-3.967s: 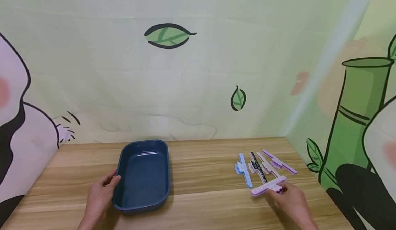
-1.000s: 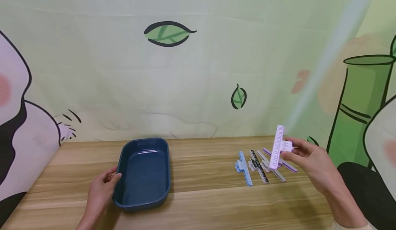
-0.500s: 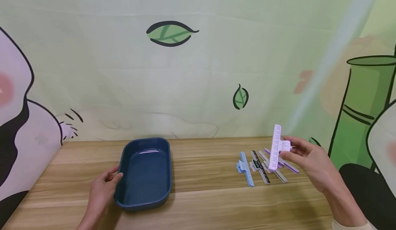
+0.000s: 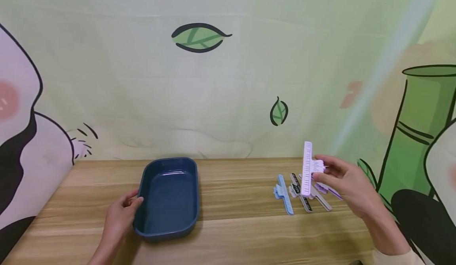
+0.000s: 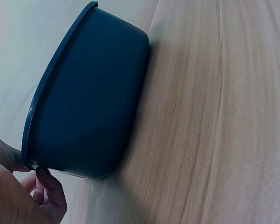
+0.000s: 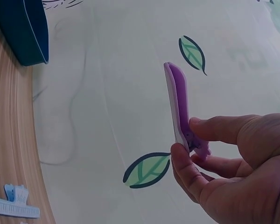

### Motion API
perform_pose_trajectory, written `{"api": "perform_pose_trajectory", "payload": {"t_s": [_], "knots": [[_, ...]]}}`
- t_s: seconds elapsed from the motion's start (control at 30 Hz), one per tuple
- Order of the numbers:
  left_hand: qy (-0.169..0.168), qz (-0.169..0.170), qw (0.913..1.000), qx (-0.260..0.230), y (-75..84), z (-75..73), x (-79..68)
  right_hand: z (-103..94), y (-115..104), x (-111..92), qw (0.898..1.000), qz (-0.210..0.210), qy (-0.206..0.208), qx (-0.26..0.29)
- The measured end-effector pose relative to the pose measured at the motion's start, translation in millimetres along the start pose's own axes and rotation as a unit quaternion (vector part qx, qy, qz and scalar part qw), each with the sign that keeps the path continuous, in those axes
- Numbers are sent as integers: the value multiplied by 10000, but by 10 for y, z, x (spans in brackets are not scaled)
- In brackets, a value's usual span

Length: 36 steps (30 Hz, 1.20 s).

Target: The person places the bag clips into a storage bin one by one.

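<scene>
In the head view a dark blue rectangular tray (image 4: 167, 205) sits on the wooden table. My left hand (image 4: 119, 215) pinches its left rim between thumb and fingers; the left wrist view shows the grip at a corner of the rim (image 5: 31, 165). Raised above the table, a light purple ruler clip (image 4: 307, 168) stands upright in my right hand (image 4: 350, 187), thumb and fingers pinching its handle tabs. Behind and below it lie a blue clip (image 4: 285, 195), a black clip (image 4: 307, 206), a grey clip (image 4: 325, 204) and a partly hidden darker purple clip (image 4: 334, 192).
Wood-grain table (image 4: 235, 233) runs between the tray and the clips. A printed cloth (image 4: 228, 98) with leaves and bamboo hangs along the back and sides. A small dark object (image 4: 355, 262) shows at the bottom edge, near the right sleeve (image 4: 395, 257).
Over four seconds the right hand has lifted the light purple clip from the table and turned it upright. In the last half second it has shifted slightly left. The left hand keeps its grip.
</scene>
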<state>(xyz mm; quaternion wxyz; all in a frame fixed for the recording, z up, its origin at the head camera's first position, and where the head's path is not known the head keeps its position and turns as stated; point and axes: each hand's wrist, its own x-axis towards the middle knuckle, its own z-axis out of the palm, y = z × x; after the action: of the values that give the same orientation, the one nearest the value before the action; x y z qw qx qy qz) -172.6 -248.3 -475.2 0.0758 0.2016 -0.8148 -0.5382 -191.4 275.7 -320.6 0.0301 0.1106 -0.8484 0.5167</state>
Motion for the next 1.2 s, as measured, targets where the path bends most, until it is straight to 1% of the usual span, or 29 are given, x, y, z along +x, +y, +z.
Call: {"api": "perform_pose_trajectory", "payload": {"t_s": [0.23, 0.53, 0.73, 0.9, 1.0, 1.2], "knots": [[7, 59, 10000, -36, 26, 10, 11, 128, -84, 46, 9999, 104, -111, -1], [-4, 46, 10000, -8, 20, 5, 6, 304, -146, 120, 9992, -185, -348, 45], [-11, 57, 10000, -24, 20, 2, -2, 418, -183, 189, 9989, -259, -368, 119], [-5, 30, 10000, 16, 24, 0, -5, 494, -194, 219, 9985, -168, -457, 257], [21, 7, 10000, 28, 19, -2, -6, 533, -212, 237, 9986, -97, -476, 203], [54, 17, 10000, -18, 14, -2, -6, 608, -260, 280, 9981, -129, -585, 142]]}}
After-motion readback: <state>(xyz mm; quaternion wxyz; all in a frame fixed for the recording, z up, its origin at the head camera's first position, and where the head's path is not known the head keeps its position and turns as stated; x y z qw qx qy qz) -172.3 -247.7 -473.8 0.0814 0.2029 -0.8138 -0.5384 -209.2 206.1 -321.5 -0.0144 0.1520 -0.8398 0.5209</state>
